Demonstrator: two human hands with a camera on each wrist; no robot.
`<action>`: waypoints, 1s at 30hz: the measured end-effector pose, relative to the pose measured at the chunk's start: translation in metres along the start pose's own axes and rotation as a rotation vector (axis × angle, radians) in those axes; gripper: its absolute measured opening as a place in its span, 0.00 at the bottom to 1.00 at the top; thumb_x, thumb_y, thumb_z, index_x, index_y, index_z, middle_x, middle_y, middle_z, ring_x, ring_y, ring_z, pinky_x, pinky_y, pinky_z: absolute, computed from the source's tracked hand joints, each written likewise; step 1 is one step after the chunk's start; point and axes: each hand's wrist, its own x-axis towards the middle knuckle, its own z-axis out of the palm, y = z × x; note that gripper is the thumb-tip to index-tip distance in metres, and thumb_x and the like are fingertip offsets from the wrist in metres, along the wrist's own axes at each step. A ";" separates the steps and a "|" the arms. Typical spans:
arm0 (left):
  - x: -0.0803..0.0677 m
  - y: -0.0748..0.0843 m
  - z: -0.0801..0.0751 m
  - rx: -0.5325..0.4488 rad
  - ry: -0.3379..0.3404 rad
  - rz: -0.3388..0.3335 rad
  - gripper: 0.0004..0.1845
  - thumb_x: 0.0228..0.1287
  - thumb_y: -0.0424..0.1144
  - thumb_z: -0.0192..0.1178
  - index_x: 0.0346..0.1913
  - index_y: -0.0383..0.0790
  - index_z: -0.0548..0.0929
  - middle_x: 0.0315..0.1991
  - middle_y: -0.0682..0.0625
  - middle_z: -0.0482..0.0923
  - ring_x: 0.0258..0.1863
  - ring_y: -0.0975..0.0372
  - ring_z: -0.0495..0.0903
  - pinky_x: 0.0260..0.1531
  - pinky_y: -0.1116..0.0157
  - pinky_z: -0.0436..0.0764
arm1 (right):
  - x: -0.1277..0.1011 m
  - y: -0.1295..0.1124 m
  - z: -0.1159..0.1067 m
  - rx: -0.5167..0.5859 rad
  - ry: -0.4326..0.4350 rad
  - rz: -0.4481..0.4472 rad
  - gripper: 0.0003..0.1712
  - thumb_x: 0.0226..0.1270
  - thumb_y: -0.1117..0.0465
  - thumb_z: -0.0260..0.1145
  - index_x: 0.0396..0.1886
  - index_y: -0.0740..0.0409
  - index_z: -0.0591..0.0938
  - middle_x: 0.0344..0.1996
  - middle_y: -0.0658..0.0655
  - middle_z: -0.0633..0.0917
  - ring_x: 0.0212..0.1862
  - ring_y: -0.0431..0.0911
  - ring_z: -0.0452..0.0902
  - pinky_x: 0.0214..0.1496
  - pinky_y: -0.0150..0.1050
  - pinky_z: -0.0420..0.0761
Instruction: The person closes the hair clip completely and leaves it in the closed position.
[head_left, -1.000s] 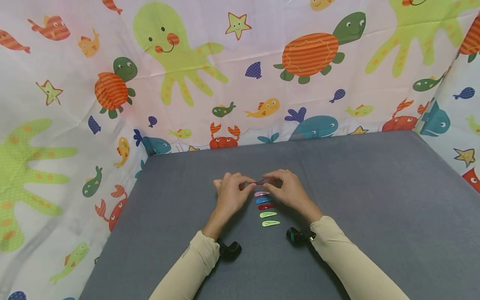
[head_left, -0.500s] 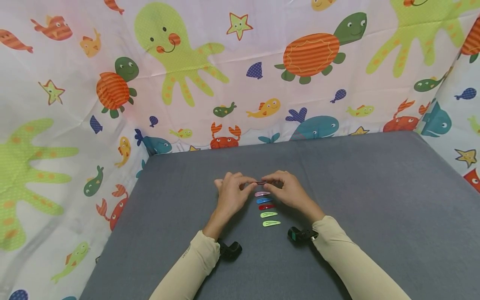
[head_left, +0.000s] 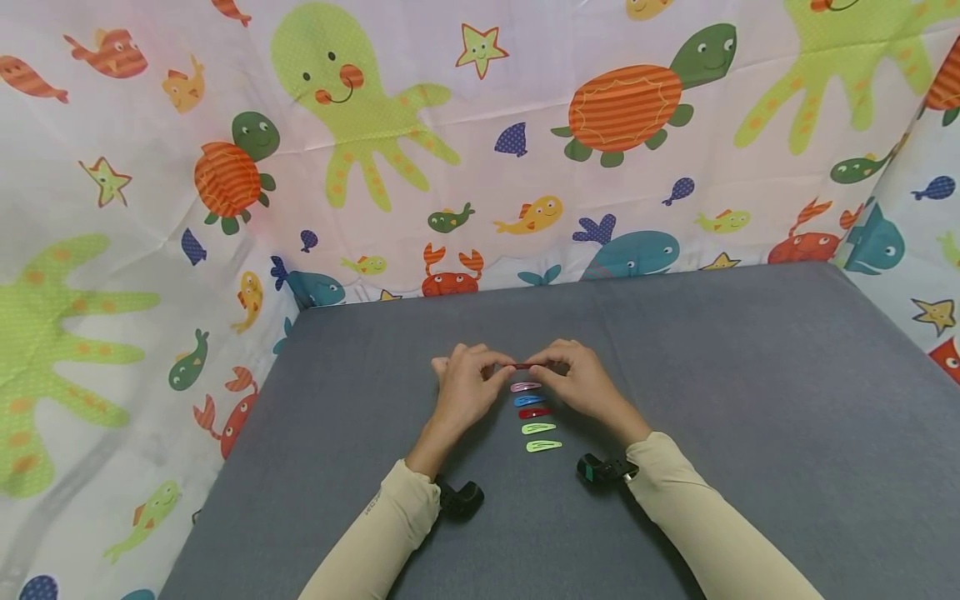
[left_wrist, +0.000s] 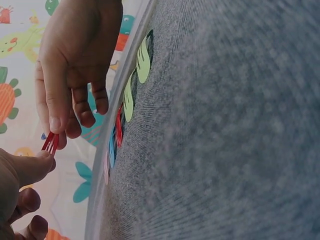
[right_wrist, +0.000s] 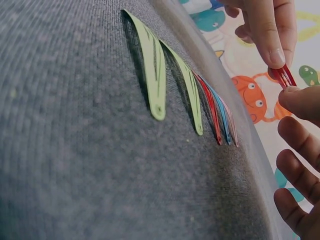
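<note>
Both hands pinch a red snap hair clip, one at each end, raised above the grey table in the wrist views. My left hand grips one end between thumb and forefinger; my right hand grips the other end likewise. The clip's slotted face shows between the fingertips, and its ends are hidden by them. Nearer the body lies a column of clips: a pink clip, a blue clip, a second red clip, a light green clip and another light green clip.
The grey cloth-covered table extends to both sides of the hands. Behind it and at its sides hangs a curtain printed with sea animals. Black wrist cameras sit at both cuffs.
The held red clip had its two parts spread apart a second ago; now they lie together in one flat line. The hands have barely moved, and the row of clips is unchanged.
</note>
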 end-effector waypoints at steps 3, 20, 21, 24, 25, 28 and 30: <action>0.000 0.000 0.000 0.003 -0.002 0.007 0.04 0.64 0.45 0.71 0.38 0.52 0.93 0.21 0.56 0.72 0.30 0.62 0.65 0.41 0.53 0.51 | 0.000 -0.001 -0.001 0.003 0.003 -0.001 0.07 0.67 0.62 0.72 0.43 0.53 0.92 0.36 0.52 0.88 0.43 0.47 0.78 0.45 0.42 0.77; 0.000 0.001 -0.002 -0.002 -0.039 0.006 0.06 0.66 0.46 0.69 0.41 0.53 0.93 0.24 0.57 0.76 0.31 0.62 0.65 0.41 0.53 0.51 | 0.000 -0.002 -0.002 0.006 0.002 -0.011 0.07 0.68 0.60 0.71 0.42 0.52 0.92 0.37 0.52 0.89 0.43 0.47 0.78 0.46 0.43 0.78; 0.000 0.001 -0.003 -0.006 -0.043 0.011 0.06 0.67 0.46 0.69 0.41 0.53 0.93 0.24 0.57 0.76 0.31 0.62 0.65 0.41 0.53 0.51 | 0.000 -0.002 -0.002 0.010 0.001 -0.014 0.07 0.68 0.60 0.71 0.42 0.52 0.92 0.37 0.52 0.89 0.44 0.47 0.78 0.46 0.43 0.78; 0.000 0.000 -0.004 -0.016 -0.052 0.025 0.06 0.67 0.46 0.68 0.41 0.53 0.93 0.25 0.58 0.79 0.31 0.63 0.65 0.42 0.53 0.51 | 0.000 -0.001 -0.002 0.021 -0.006 -0.024 0.07 0.69 0.59 0.71 0.43 0.52 0.92 0.37 0.52 0.89 0.44 0.47 0.78 0.47 0.44 0.77; 0.000 0.000 -0.004 -0.020 -0.057 0.030 0.06 0.67 0.46 0.68 0.41 0.53 0.93 0.25 0.58 0.80 0.31 0.63 0.65 0.42 0.53 0.51 | 0.000 0.000 -0.002 0.026 -0.010 -0.024 0.07 0.69 0.59 0.70 0.43 0.52 0.92 0.37 0.52 0.89 0.44 0.47 0.78 0.47 0.44 0.77; 0.001 -0.002 -0.005 -0.033 -0.069 0.041 0.06 0.66 0.46 0.68 0.41 0.53 0.93 0.26 0.59 0.82 0.30 0.64 0.64 0.42 0.54 0.50 | 0.000 -0.001 -0.003 0.042 -0.028 -0.019 0.07 0.70 0.60 0.70 0.43 0.52 0.92 0.37 0.51 0.89 0.44 0.46 0.78 0.47 0.43 0.77; 0.001 -0.003 -0.006 -0.049 -0.079 0.051 0.06 0.66 0.46 0.69 0.40 0.53 0.93 0.25 0.60 0.82 0.30 0.64 0.64 0.42 0.54 0.50 | -0.001 -0.002 -0.004 0.060 -0.044 -0.012 0.07 0.70 0.60 0.70 0.43 0.53 0.92 0.37 0.52 0.89 0.45 0.46 0.79 0.48 0.42 0.77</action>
